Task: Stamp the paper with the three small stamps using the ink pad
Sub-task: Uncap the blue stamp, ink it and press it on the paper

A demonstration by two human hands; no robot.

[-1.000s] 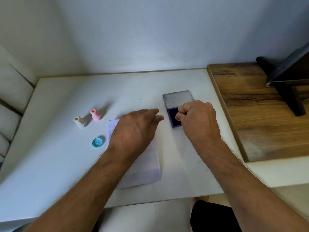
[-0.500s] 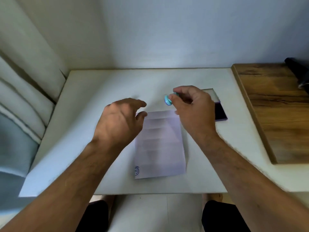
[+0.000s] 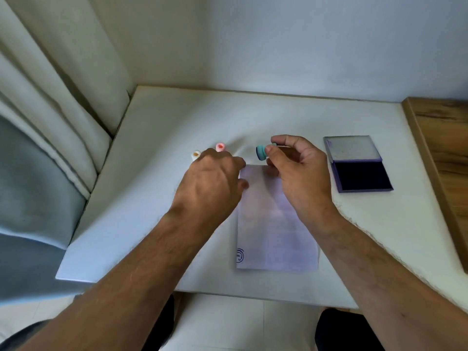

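Paper (image 3: 276,224) lies near the desk's (image 3: 367,122) front edge, one print at its near-left corner. The right hand (image 3: 298,171) pinches the teal stamp (image 3: 261,152) above its far end, likely to print. The left hand (image 3: 212,183), loosely curled and empty, hovers by the pink stamp (image 3: 220,146) and cream stamp (image 3: 195,154). The open ink pad (image 3: 361,176) sits toward the right edge.

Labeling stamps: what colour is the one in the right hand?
Teal-blue stamp, pinched in the right hand; head view shows it.

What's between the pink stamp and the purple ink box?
In the head view, the right hand holding the blue stamp sits between the pink stamp and the ink pad.
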